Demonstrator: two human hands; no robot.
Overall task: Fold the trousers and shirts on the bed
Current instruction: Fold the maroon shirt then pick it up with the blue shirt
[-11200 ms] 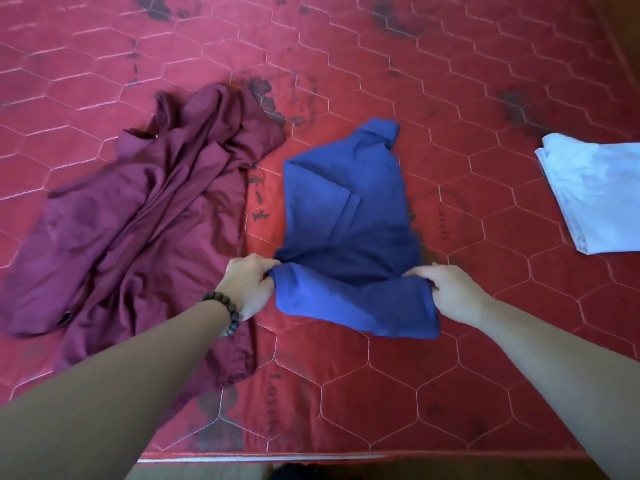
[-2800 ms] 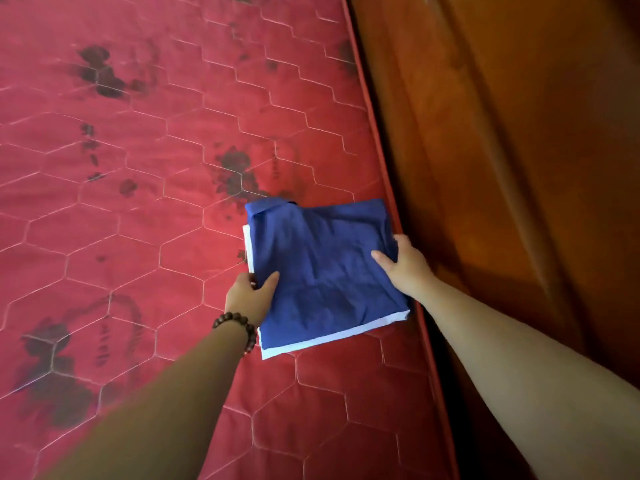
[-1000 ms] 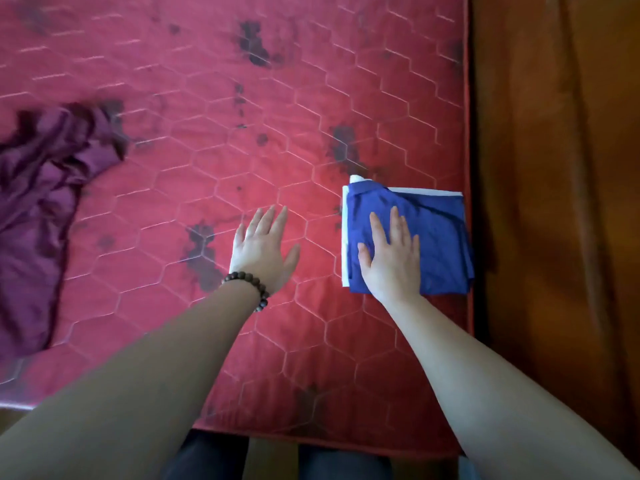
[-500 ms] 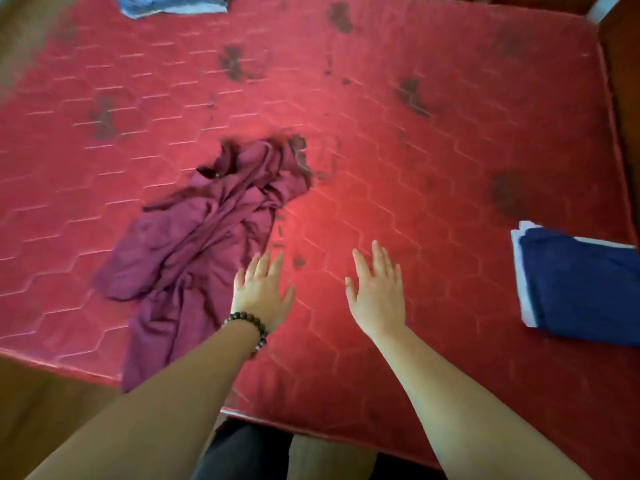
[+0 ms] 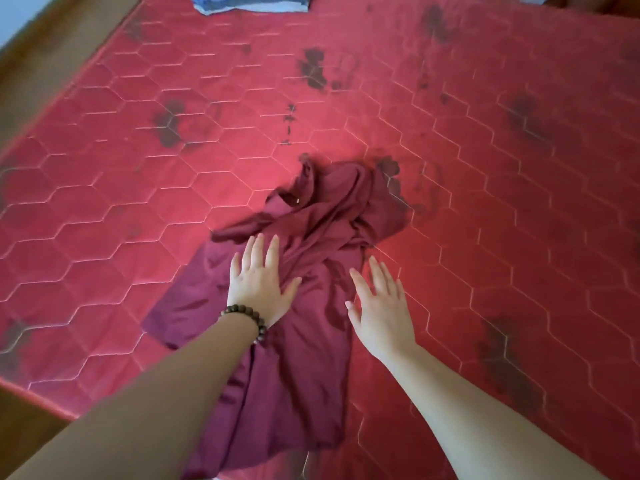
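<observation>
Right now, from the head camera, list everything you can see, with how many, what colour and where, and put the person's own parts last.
maroon garment: one, dark maroon, crumpled on the mattress near its front edge, in the middle of the view.
folded clothes: count unclear, blue and pale, at the far edge, cut off by the top of the picture.
mattress: one, red with hexagon quilting and dark stains, fills most of the view.
bed frame: one, brown wood, along the left side.
bead bracelet: one, dark brown, on the left wrist.
left hand: one, fingers straight, over the maroon garment.
right hand: one, fingers straight, at the garment's right edge.
</observation>
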